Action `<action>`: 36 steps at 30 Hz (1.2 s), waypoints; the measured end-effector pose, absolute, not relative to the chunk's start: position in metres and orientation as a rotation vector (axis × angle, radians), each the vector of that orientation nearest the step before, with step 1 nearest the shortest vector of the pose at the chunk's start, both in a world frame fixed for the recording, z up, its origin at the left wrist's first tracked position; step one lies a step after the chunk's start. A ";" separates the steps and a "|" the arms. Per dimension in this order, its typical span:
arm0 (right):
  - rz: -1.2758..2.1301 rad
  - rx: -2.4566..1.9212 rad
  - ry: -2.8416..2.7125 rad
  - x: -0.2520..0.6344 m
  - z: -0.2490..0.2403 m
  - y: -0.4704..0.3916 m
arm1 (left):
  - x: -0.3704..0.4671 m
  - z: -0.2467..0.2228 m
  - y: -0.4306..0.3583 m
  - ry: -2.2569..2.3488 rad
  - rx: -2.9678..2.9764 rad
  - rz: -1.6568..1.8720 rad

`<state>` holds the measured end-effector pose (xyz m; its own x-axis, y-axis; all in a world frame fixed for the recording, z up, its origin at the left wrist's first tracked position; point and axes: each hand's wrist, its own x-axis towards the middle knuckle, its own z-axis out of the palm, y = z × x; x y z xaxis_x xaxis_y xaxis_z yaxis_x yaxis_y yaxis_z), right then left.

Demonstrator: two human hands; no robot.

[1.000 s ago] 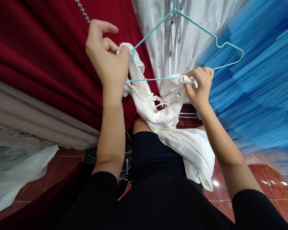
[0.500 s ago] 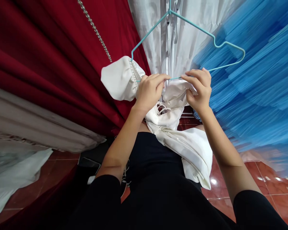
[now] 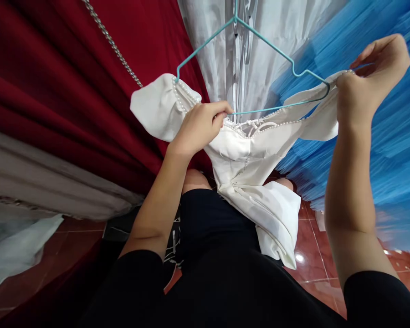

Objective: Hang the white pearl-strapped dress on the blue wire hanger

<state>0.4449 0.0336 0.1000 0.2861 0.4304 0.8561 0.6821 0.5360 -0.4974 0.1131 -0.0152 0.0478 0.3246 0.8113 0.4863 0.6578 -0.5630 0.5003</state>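
A white dress [image 3: 259,157] with pearl trim along its neckline lies over my lap, its skirt bunched to the right. A light blue wire hanger [image 3: 208,43] runs through its top, and the left sleeve [image 3: 159,107] sits over the hanger's left shoulder. My left hand [image 3: 203,125] pinches the hanger's bottom bar near the neckline. Out to the right, my right hand [image 3: 372,77] grips the pearl-edged right sleeve [image 3: 319,120], pulled over the hanger's right end. The fingertips of that hand are partly hidden.
Red fabric [image 3: 150,32] with a beaded chain [image 3: 112,43] hangs at left, above beige fabric [image 3: 48,175]. White garments [image 3: 208,27] hang behind the hanger. Blue tulle [image 3: 379,23] fills the right side. Below is a red tiled floor [image 3: 314,246].
My right hand has left the hanger's bottom bar and moved right and up, drawing the right sleeve out over the hanger's end. The neckline is now stretched wide. My left hand stays on the bar.
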 end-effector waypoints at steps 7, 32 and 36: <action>-0.229 -1.023 -1.540 0.380 0.109 0.031 | 0.120 0.045 -0.013 1.369 2.400 1.052; -0.265 -1.174 -1.930 0.313 -0.003 0.022 | 0.036 0.013 0.051 1.488 2.229 1.994; -0.315 -1.156 -1.972 0.328 0.004 0.028 | 0.014 0.041 0.053 1.479 2.174 1.899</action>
<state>0.3283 0.0281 0.0038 -0.2518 0.6147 0.7475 0.8168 0.5492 -0.1766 0.0137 0.0528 0.0414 -0.0989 0.5502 0.8292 0.6693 -0.5799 0.4646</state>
